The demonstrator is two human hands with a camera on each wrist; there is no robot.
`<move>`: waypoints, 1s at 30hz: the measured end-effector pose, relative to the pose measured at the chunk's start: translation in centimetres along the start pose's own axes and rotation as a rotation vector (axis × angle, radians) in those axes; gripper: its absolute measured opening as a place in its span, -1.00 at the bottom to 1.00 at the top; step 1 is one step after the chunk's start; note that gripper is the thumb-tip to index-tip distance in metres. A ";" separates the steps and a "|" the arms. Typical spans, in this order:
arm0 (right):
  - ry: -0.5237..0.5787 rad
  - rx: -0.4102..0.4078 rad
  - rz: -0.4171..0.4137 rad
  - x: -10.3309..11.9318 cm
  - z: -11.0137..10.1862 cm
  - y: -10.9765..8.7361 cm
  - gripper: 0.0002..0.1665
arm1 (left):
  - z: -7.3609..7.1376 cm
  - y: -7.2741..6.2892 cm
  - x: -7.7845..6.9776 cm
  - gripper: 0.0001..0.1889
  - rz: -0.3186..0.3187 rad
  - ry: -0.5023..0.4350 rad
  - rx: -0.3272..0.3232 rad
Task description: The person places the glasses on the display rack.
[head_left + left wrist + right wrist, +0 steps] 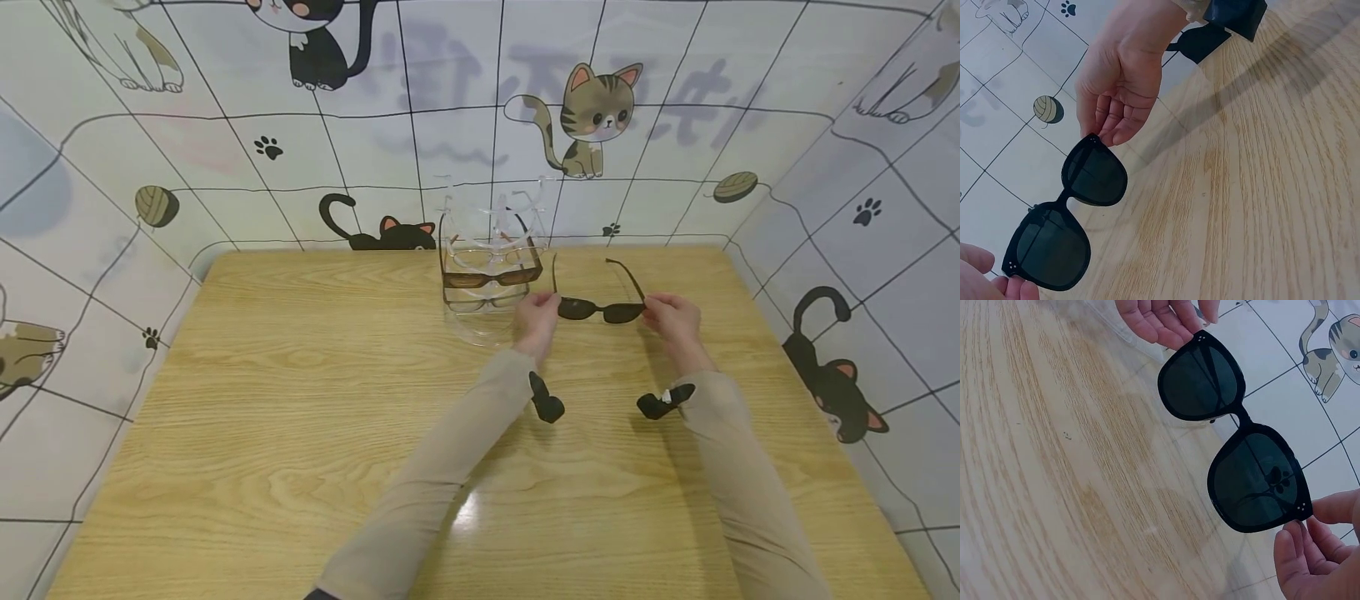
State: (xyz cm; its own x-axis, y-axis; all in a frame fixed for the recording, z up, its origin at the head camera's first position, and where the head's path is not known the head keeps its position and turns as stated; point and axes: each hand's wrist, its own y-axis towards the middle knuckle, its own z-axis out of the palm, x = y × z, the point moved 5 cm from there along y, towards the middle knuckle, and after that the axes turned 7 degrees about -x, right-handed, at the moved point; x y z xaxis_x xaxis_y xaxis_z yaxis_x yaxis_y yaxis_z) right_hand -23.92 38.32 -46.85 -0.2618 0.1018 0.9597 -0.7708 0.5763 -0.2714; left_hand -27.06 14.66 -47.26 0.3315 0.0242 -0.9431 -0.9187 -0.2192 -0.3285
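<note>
A pair of black sunglasses with dark lenses is held up between both hands, temples unfolded and pointing to the back wall. My left hand pinches the frame at its left hinge corner, and my right hand pinches the right hinge corner. Both wrist views show these sunglasses close up, lenses facing the cameras. Just left of my left hand stands a clear eyewear display stand. On it sit brown-framed glasses and thin-framed glasses, with more clear parts above that are hard to make out.
The wooden table runs back to a wall covering printed with cats and grid lines. Similar wall coverings rise along the left and right sides. A black wrist camera mount sits at each cuff.
</note>
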 end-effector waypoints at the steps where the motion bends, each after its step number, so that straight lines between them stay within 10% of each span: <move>1: 0.011 0.001 0.003 0.2 0.0 -0.2 -0.94 | -0.1 -0.1 0.0 -0.85 0.003 -0.003 0.002; 30: 0.283 0.137 0.027 1.5 -2.0 -4.9 -0.91 | -0.9 -1.6 0.3 -0.84 0.055 -0.224 0.093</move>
State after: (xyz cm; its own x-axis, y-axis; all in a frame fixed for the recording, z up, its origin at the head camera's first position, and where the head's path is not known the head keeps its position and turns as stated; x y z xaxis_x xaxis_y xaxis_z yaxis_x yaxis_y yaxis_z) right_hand -19.41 37.27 -43.92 -0.1257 0.3484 0.9289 -0.8419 0.4579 -0.2856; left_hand -25.28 14.10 -46.96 0.2342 0.2322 -0.9441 -0.9532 -0.1362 -0.2700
